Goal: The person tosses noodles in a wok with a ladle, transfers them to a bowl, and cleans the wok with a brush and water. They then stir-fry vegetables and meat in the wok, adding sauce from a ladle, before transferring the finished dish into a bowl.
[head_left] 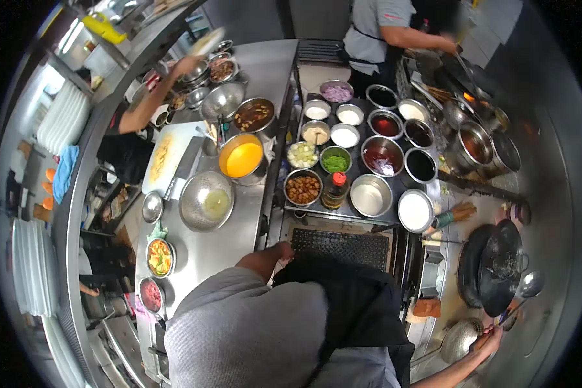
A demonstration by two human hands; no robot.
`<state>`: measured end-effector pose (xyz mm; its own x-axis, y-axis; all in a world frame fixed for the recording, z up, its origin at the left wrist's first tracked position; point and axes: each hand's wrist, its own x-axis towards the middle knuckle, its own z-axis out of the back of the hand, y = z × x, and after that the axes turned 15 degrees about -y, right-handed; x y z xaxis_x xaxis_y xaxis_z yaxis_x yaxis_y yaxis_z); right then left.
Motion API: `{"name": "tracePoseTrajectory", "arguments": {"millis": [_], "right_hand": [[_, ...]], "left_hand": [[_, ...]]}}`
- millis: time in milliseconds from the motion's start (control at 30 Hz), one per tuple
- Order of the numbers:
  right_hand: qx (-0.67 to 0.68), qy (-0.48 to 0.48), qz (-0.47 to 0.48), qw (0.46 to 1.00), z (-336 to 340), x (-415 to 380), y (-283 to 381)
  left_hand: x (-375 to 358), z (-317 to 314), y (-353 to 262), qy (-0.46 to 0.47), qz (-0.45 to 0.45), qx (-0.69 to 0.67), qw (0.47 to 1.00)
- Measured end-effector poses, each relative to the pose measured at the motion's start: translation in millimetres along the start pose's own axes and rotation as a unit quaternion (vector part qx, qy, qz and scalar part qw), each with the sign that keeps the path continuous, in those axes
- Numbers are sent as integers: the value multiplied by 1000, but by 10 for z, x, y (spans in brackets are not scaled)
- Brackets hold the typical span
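At the lower right, my right hand (pixel 490 341) is closed around the handle of a ladle (pixel 532 284). The bowl of the ladle is raised beside a dark wok (pixel 501 268). Just left of that hand, a round metal strainer (pixel 459 339) rests by the stove edge. My left hand (pixel 282 251) is held low in front of my body, above a black floor mat (pixel 339 249). Its fingers look curled, and whatever they may hold is hidden.
Sauce and ingredient bowls, with a red-capped bottle (pixel 335 191), crowd the middle counter (pixel 359 208). A steel table (pixel 239 223) at left carries a colander (pixel 207 202) and an orange-filled pot (pixel 241 155). Co-workers stand at back right (pixel 375 39) and left (pixel 123 155).
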<state>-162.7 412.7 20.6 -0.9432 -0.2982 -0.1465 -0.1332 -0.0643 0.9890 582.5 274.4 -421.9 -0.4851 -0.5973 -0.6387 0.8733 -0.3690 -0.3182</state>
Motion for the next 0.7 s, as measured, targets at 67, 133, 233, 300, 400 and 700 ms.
{"name": "tracePoseTrajectory", "arguments": {"millis": [67, 133, 233, 300, 400, 700], "right_hand": [[-21, -38, -30, 999, 88, -481, -11], [-22, -94, -45, 994, 176, -864, -142], [-59, -125, -18, 990, 652, -874, -669], [-59, -181, -38, 981, 876, -737, -838], [-155, -236, -33, 959, 1179, -569, -929], [-401, -262, 6, 878, 2326, 966, -1644]], "left_hand": [[-193, 595, -246, -32, -19, 63, 997], [48, 689, -316, -154, -110, 173, 966], [272, 965, -749, -89, 165, -161, 969], [362, 997, -1014, -215, -129, 139, 958], [839, 772, -1250, -203, -20, 57, 977], [818, 1180, -2345, -235, 43, -3, 971]]}}
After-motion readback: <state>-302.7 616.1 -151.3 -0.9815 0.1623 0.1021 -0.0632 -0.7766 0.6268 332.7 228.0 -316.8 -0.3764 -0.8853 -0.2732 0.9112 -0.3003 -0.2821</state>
